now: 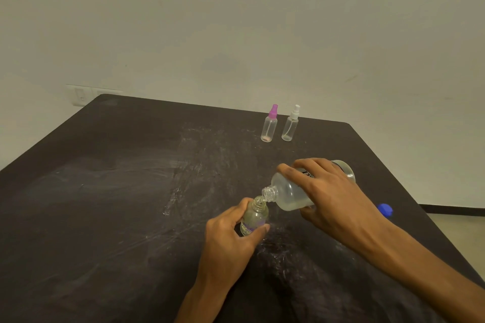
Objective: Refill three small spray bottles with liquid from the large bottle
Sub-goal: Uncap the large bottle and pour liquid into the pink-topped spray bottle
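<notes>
My right hand [330, 194] grips the large clear bottle [291, 194], tipped on its side with its open neck pointing left and down. Its mouth touches the open top of a small bottle with a purple label [254, 217], which stands on the table in the grip of my left hand [231, 233]. Clear liquid sits in the lower side of the large bottle. At the back of the table stand two small spray bottles, one with a pink sprayer [269, 124] and one with a white sprayer [290, 124], both capped and nearly empty.
The dark, scuffed table [131, 204] fills the lower view, its right edge running close past my right forearm. A blue cap [385, 210] lies near that edge. A pale wall with a socket plate [81, 96] stands behind.
</notes>
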